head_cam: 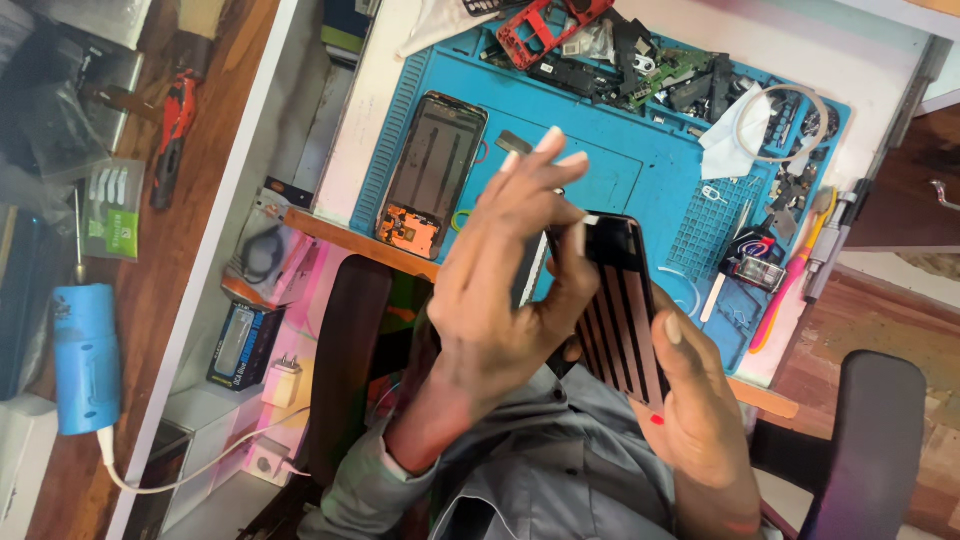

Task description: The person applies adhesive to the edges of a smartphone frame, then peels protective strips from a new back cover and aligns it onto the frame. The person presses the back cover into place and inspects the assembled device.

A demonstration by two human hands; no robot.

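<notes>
White counter (880,70) runs across the top of the view; a blue mat (600,170) covers most of it. Chair armrest (865,440) sits at lower right, a second armrest (345,350) at lower centre-left. Grey shirt (560,470) fills the bottom edge.

Left hand (505,300) is raised above the mat's near edge, palm toward the camera side, fingers (545,150) spread apart and extended; thumb rests against the left edge of the phone panel (620,300). Right hand (700,400) grips the panel from below, fingers clamped on its lower right edge, thumb (672,330) on its face. Panel is dark with lighter lengthwise stripes, tilted, held in the air between both hands, off the counter.

On the mat, upper left: an opened phone (432,170) lying flat, orange part at its near end. Mat's far edge: red frame (535,30), then a heap of dark parts (660,75). Right side: white wipe (728,135), pink tool (785,285). Blue cylinder (85,355) with white cable stands well left, off the counter.
</notes>
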